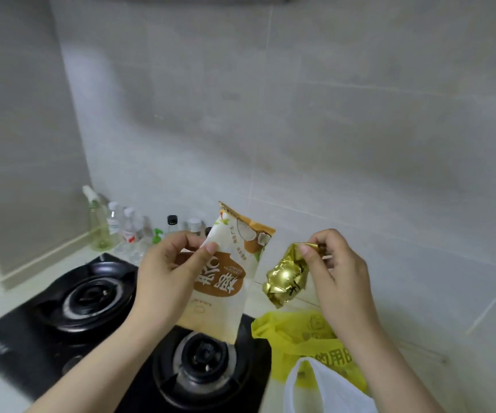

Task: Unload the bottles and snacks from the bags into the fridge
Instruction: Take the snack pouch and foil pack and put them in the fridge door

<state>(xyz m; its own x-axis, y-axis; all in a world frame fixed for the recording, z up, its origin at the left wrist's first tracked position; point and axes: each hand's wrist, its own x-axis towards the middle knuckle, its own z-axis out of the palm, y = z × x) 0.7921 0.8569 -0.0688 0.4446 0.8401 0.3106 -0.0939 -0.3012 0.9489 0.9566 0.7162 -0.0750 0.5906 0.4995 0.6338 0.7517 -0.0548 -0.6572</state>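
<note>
Two bags (297, 335) lie below two hands (166, 272) gripping two snacks (226, 281).

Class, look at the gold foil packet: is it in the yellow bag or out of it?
Out. The right hand pinches the gold foil packet by its top, above the yellow bag.

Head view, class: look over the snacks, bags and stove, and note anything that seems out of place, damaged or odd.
The gold foil packet pinched by the right hand is crumpled. The coconut snack packet gripped by the left hand is upside down, hanging above a stove burner. Nothing looks spilled.
</note>
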